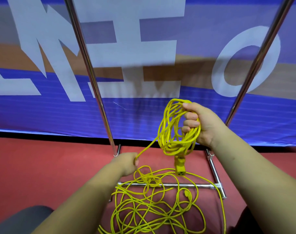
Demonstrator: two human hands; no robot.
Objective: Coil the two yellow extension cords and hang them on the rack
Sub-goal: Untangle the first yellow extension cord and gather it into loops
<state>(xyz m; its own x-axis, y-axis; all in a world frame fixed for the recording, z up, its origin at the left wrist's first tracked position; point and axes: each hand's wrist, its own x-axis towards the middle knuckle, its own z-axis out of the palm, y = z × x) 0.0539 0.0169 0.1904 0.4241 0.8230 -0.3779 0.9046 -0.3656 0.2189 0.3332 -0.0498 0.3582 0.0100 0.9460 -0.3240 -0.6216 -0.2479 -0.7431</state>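
Note:
My right hand (199, 123) grips a bundle of coiled yellow extension cord (170, 130), held up in front of the banner. The cord's yellow socket end (180, 167) dangles below the coil. A strand runs from the coil down to my left hand (128, 162), which pinches it low over the floor. A loose tangle of yellow cord (152, 205) lies on the red floor and over the rack's base bar (199, 185). The chrome rack's two uprights (91, 73) rise left and right of the coil. I cannot tell the two cords apart in the tangle.
A blue banner (42, 112) with large white letters stands right behind the rack. Red floor (42, 166) spreads to the left. My grey-clad knee (22, 220) shows at the bottom left. The rack's right foot bar (216, 176) lies along the floor.

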